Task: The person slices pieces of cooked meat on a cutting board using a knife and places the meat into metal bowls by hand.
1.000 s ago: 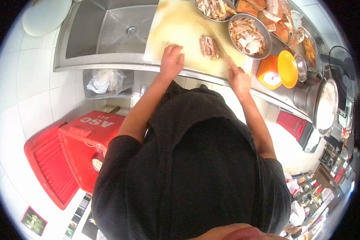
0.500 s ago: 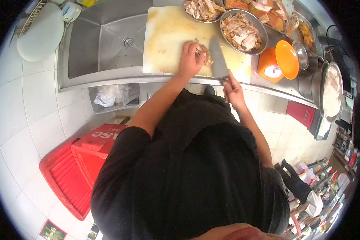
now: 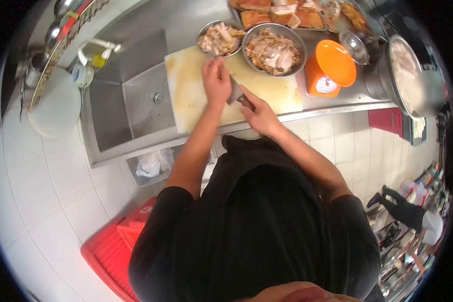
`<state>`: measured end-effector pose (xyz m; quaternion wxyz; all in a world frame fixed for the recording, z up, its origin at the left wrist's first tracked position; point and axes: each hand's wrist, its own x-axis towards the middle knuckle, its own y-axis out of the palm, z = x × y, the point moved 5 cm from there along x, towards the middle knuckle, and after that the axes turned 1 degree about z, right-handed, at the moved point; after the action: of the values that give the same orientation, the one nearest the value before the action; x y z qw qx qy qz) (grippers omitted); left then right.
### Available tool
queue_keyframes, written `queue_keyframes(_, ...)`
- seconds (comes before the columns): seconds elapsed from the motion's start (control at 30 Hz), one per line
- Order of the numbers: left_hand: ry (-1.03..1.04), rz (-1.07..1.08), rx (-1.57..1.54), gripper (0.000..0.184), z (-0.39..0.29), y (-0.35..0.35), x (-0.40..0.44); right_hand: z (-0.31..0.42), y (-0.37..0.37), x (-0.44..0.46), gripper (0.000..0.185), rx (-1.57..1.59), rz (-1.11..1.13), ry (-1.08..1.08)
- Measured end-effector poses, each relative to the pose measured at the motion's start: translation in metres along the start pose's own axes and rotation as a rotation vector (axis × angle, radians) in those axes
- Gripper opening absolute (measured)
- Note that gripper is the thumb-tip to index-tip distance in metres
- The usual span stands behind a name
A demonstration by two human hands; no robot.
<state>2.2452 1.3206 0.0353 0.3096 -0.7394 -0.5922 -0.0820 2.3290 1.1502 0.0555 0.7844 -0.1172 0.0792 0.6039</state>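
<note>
My right hand point(image 3: 260, 118) grips the dark handle of a cleaver point(image 3: 235, 91), its broad blade pointing up and left over the cutting board point(image 3: 191, 100). My left hand point(image 3: 217, 83) is against the blade's left side, fingers together near the rim of the smaller metal bowl point(image 3: 202, 46). What those fingers hold, if anything, is hidden. Chopped meat point(image 3: 222, 38) fills that bowl. To its right stands a larger metal bowl point(image 3: 301, 63) heaped with cut meat point(image 3: 274, 52).
An orange scale point(image 3: 317, 75) carries an orange dish point(image 3: 335, 63). Large roasted meat pieces point(image 3: 287, 14) lie at the back. A steel sink point(image 3: 136, 100) is left of the board. Large pots point(image 3: 382, 85) stand right. Another person point(image 3: 407, 211) is far right.
My left hand has moved up and left towards the smaller bowl, and the cleaver has followed beside it. The meat piece under my left hand no longer shows on the board. The view has shifted.
</note>
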Motion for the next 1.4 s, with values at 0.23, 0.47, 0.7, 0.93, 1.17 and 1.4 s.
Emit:
queue_keyframes(0.23, 0.217, 0.042, 0.150, 0.019, 0.029, 0.044, 0.131, 0.051, -0.044, 0.022, 0.063, 0.036, -0.036, 0.007)
queue_keyframes(0.47, 0.253, 0.539, 0.828, 0.030, 0.138, 0.116, 0.163, -0.022, -0.114, -0.074, 0.065, -0.706, 0.033, 0.018)
queue_keyframes(0.7, 0.126, 0.280, 0.275, 0.043, 0.082, 0.091, 0.175, -0.041, -0.147, -0.076, 0.059, -0.828, -0.006, -0.129)
queue_keyframes(0.93, 0.472, 0.601, 0.345, 0.033, -0.037, 0.137, 0.103, -0.045, -0.144, -0.075, 0.051, -0.816, 0.013, -0.215)
queue_keyframes(1.17, 0.540, 0.824, 0.242, 0.047, -0.032, 0.172, 0.042, -0.042, -0.131, -0.075, 0.066, -0.865, 0.039, -0.157)
queue_keyframes(1.4, 0.432, 0.890, 0.301, 0.050, -0.021, 0.167, 0.054, -0.043, -0.132, -0.083, 0.042, -0.730, -0.030, -0.150)
